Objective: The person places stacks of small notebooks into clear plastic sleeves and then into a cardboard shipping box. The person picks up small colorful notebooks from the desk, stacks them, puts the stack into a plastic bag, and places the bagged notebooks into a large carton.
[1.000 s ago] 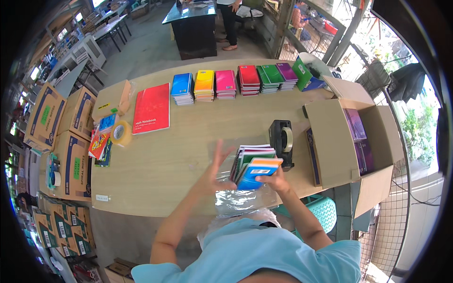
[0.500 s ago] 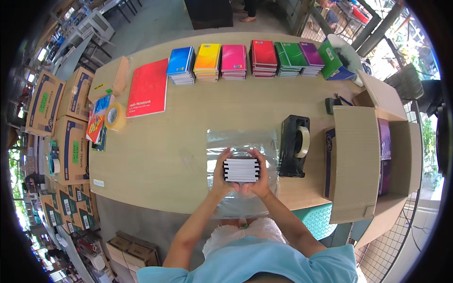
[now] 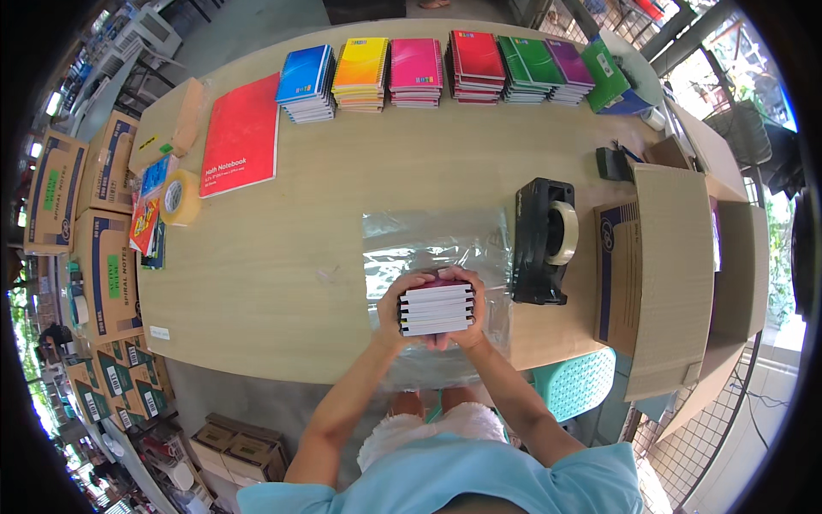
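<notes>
Both my hands grip a small stack of spiral notebooks (image 3: pixel 436 308), held on edge so the white page edges face me. My left hand (image 3: pixel 392 310) clasps the stack's left side and my right hand (image 3: pixel 473 308) clasps its right side. The stack stands on a clear plastic sheet (image 3: pixel 428 244) spread on the wooden table (image 3: pixel 282 248) near its front edge. A black tape dispenser (image 3: pixel 543 242) sits just right of the sheet.
Along the table's far edge stand several stacks of coloured notebooks (image 3: pixel 419 68) and a large red notebook (image 3: pixel 241 134). A roll of tape (image 3: pixel 178 197) lies at the left. An open cardboard box (image 3: pixel 676 257) is at the right; more cartons (image 3: pixel 94 265) line the floor left.
The fanned colourful notebooks have been squared into a tight stack gripped by both hands and brought down onto the plastic sheet near the table's front edge.
</notes>
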Available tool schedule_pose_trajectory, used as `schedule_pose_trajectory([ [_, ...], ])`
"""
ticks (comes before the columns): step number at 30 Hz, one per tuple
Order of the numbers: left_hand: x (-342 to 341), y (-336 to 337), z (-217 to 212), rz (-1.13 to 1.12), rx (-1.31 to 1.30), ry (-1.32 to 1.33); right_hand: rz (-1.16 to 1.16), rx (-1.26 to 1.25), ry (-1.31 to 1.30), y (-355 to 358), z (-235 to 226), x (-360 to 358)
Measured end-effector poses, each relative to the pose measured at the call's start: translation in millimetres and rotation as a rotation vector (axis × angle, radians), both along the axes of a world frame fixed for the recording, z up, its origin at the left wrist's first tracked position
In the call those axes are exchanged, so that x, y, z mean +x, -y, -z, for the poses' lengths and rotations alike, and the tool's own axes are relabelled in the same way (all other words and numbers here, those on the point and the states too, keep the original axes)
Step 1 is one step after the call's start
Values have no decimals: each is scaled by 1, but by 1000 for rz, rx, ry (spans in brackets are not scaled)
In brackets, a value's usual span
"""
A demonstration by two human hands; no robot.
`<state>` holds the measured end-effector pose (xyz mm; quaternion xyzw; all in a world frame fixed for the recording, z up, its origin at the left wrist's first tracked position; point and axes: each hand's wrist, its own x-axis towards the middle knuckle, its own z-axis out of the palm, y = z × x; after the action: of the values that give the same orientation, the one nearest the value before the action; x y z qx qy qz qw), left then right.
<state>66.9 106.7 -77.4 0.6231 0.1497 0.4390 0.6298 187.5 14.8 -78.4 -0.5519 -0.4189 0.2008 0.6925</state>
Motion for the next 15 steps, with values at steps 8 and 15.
schedule_pose_trajectory([
  [8,-23,-2,-38,142,-174,-81,36,-106,-163,6,-63,10],
  [15,-95,-48,-48,31,605,-1023,-433,-747,136,-28,-110,52],
])
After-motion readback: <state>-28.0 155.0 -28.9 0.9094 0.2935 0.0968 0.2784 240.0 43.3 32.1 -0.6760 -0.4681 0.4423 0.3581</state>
